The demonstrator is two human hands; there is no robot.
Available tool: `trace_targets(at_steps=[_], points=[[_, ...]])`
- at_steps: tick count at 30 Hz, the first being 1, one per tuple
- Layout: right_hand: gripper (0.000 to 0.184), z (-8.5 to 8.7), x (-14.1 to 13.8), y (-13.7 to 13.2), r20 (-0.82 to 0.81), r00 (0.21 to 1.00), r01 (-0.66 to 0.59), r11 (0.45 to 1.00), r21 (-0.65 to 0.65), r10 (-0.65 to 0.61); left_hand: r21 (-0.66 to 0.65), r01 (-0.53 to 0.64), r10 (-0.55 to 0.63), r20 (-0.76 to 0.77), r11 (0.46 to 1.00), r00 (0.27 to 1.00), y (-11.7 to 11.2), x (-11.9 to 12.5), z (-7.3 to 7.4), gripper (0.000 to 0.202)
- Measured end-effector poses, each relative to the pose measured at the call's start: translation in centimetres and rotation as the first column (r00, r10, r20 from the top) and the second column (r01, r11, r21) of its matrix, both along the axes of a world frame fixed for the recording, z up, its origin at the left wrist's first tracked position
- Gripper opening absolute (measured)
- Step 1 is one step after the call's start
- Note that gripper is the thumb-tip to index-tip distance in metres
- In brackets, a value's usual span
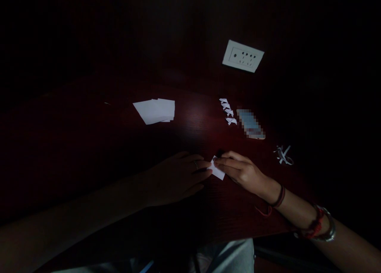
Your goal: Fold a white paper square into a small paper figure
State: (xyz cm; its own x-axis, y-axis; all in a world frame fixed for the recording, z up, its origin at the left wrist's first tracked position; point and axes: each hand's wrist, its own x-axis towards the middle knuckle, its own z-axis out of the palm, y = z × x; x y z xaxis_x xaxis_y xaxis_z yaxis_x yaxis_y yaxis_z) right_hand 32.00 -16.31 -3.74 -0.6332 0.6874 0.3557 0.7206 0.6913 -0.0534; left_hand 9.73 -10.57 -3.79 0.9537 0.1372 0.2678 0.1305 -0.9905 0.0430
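Observation:
A small folded piece of white paper [219, 173] lies on the dark red table. My left hand [178, 177], in deep shadow with a ring on one finger, is stretched flat on the left, its fingertips touching the paper's left edge. From the right, my right hand [242, 171] has its fingers bunched together and pressed onto the paper's upper part; its thumb is hard to make out. Beyond the hands, several small folded paper pieces [228, 112] stand in a slanted row. A pile of white paper sheets [156, 111] rests farther back on the left.
A phone [251, 124] with a blurred screen lies right of the folded pieces. Thin paper scraps [283, 155] sit near the right side. A white power socket [243, 56] is at the back. The table's near edge runs above my legs [229, 257]. Surroundings are very dark.

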Motion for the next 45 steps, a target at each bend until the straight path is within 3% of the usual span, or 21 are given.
trace_targets(at_steps=[5, 15, 27, 32, 40, 45], points=[[0.026, -0.2, 0.3, 0.1, 0.020, 1.000, 0.006, 1.000, -0.028, -0.005, 0.009, 0.009, -0.009, -0.007, 1.000, 1.000, 0.2, 0.1, 0.1, 0.030], [0.029, 0.7, 1.4, -0.3, -0.155, 0.988, -0.045, 0.973, -0.225, 0.010, 0.010, 0.019, -0.019, -0.009, 1.000, 1.000, 0.7, 0.6, 0.4, 0.031], [0.025, 1.1, 1.8, -1.5, 0.028, 0.999, 0.038, 0.988, -0.149, -0.034, 0.055, 0.064, -0.064, 0.000, 0.996, 0.998, 1.4, 1.5, -0.2, 0.028], [0.023, 1.2, 1.9, -1.8, 0.021, 0.999, 0.043, 0.989, -0.145, -0.040, -0.035, 0.054, -0.056, -0.065, 0.998, 0.996, 1.5, 1.7, 0.2, 0.031], [0.026, 0.7, 1.6, -0.8, -0.054, 0.996, 0.060, 0.986, -0.153, -0.069, -0.156, 0.029, -0.032, -0.013, 0.987, 0.999, 1.9, 1.6, 0.0, 0.027], [0.026, 1.1, 0.7, -0.6, 0.065, 0.991, 0.122, 0.990, -0.064, -0.118, -0.143, 0.011, -0.014, -0.021, 0.990, 1.000, 1.6, 1.6, 0.2, 0.025]])
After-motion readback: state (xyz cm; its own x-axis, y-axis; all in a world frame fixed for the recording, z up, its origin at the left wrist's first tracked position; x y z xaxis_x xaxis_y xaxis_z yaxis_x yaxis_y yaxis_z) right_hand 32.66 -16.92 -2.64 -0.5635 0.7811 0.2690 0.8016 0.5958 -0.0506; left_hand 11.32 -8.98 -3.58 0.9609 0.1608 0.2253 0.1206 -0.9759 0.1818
